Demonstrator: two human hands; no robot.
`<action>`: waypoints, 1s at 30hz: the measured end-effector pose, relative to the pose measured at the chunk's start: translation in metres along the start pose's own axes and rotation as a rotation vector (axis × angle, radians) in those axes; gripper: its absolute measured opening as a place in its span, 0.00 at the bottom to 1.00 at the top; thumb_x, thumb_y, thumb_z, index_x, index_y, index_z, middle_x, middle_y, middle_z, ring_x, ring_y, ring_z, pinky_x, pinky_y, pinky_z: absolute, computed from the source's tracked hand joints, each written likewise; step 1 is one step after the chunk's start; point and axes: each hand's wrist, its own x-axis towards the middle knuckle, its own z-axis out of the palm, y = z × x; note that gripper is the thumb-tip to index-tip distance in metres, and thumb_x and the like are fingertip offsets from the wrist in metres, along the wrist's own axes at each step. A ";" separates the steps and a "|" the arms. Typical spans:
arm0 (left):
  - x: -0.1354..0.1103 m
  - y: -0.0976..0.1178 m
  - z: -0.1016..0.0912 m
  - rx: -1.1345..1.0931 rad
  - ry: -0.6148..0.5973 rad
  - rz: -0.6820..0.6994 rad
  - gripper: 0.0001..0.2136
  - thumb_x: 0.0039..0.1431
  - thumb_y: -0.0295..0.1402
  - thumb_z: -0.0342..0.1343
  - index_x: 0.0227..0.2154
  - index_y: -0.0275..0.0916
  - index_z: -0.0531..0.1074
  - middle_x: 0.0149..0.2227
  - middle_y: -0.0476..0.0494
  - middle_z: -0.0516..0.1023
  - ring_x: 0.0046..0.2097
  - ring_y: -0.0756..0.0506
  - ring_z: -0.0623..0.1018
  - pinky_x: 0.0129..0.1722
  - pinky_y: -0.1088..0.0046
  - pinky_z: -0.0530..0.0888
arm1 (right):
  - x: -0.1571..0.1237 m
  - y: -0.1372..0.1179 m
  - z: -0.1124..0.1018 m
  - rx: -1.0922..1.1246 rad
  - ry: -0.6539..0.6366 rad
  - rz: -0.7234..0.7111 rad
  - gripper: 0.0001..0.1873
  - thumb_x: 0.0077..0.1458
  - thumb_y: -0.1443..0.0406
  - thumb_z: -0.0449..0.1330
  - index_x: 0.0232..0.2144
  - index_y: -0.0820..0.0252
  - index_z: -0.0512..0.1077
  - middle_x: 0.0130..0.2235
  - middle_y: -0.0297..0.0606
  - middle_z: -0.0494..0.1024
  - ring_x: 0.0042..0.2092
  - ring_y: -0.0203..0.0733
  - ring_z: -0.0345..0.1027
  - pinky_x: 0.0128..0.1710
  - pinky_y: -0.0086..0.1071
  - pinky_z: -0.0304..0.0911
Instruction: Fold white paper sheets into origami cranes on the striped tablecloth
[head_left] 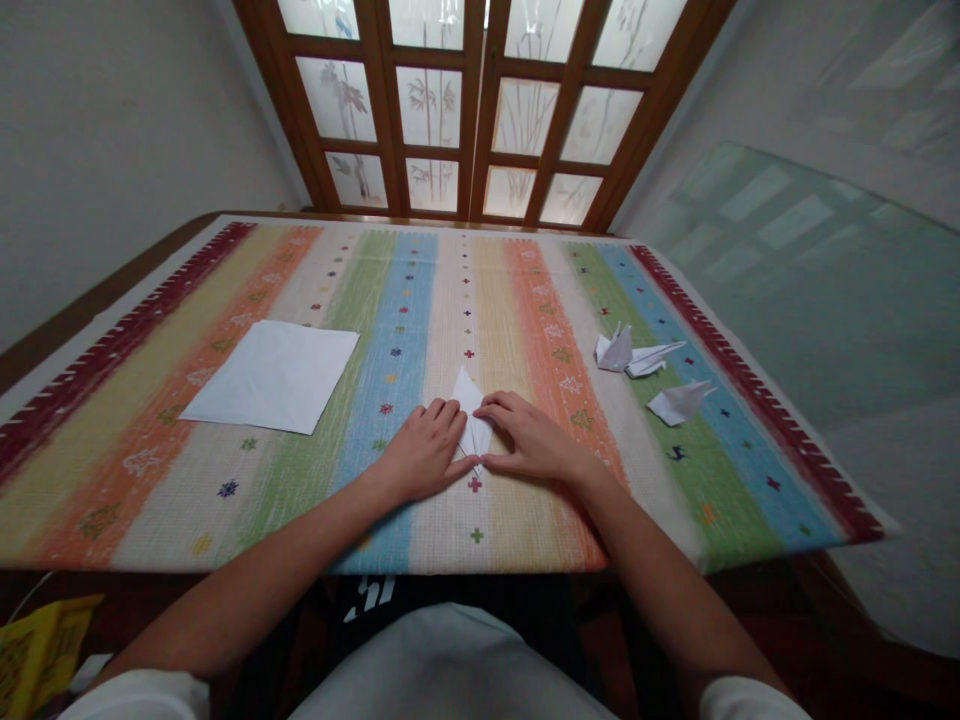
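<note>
Folded white paper piece (469, 400), lower centre of frame: light, thin, crisp, easily creased — best taken by its edges — pressed by left hand (424, 452) and right hand (534, 440), both flat, unpinched.

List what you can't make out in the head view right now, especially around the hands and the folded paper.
Head view:
Lower part of the folded white paper: hidden by the left hand and right hand.
Creases on that paper: too small to trace.
Origami figures: too small to tell whether the nearest pieces are joined.
Yellow printed item: cut off by the bottom-left edge.
</note>
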 end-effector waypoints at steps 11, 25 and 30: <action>0.001 -0.004 0.003 -0.079 -0.005 -0.007 0.25 0.68 0.54 0.54 0.51 0.35 0.71 0.53 0.29 0.74 0.55 0.30 0.72 0.52 0.52 0.71 | 0.003 -0.003 0.003 -0.042 -0.002 0.009 0.31 0.50 0.62 0.73 0.56 0.59 0.73 0.55 0.50 0.74 0.57 0.57 0.69 0.60 0.52 0.67; 0.007 -0.019 0.010 -0.293 0.100 -0.040 0.16 0.69 0.40 0.55 0.54 0.38 0.72 0.56 0.33 0.76 0.60 0.32 0.73 0.57 0.50 0.73 | 0.002 0.017 0.004 0.119 0.047 -0.102 0.23 0.56 0.78 0.58 0.52 0.58 0.77 0.47 0.45 0.81 0.51 0.48 0.75 0.54 0.42 0.70; 0.008 -0.028 0.014 -0.317 0.094 0.057 0.20 0.67 0.33 0.54 0.60 0.39 0.71 0.61 0.34 0.75 0.64 0.33 0.69 0.64 0.49 0.69 | 0.002 0.023 0.006 0.119 0.075 -0.130 0.19 0.61 0.75 0.60 0.52 0.57 0.78 0.51 0.45 0.83 0.52 0.47 0.76 0.56 0.43 0.70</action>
